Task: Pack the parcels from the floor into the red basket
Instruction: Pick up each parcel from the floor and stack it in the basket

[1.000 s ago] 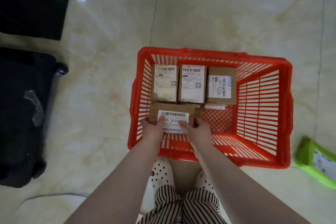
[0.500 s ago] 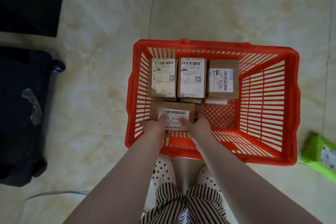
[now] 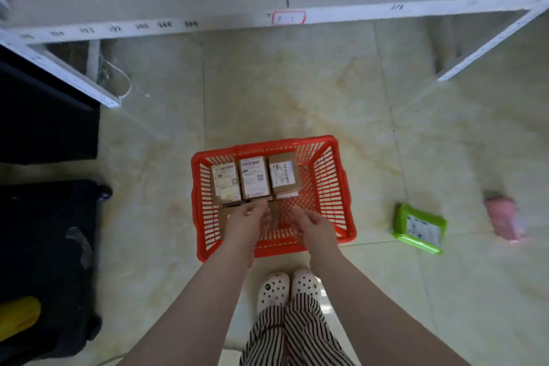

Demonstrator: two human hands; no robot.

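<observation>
The red basket stands on the tiled floor just ahead of my feet. Three brown labelled parcels lie side by side along its far wall. A fourth brown parcel lies in front of them at the near left, mostly hidden under my left hand. My right hand hovers over the basket's bare middle. The fingers of both hands are loosely spread and hold nothing. A green parcel and a pink parcel lie on the floor to the right of the basket.
A white metal shelf frame runs across the top and angles down at both sides. A black suitcase with a yellow object on it fills the left. My white clogs stand just behind the basket.
Both hands have let go of the fourth parcel, which now rests in the basket. My view has risen and pulled back, bringing the shelf frame and the pink parcel into sight.
</observation>
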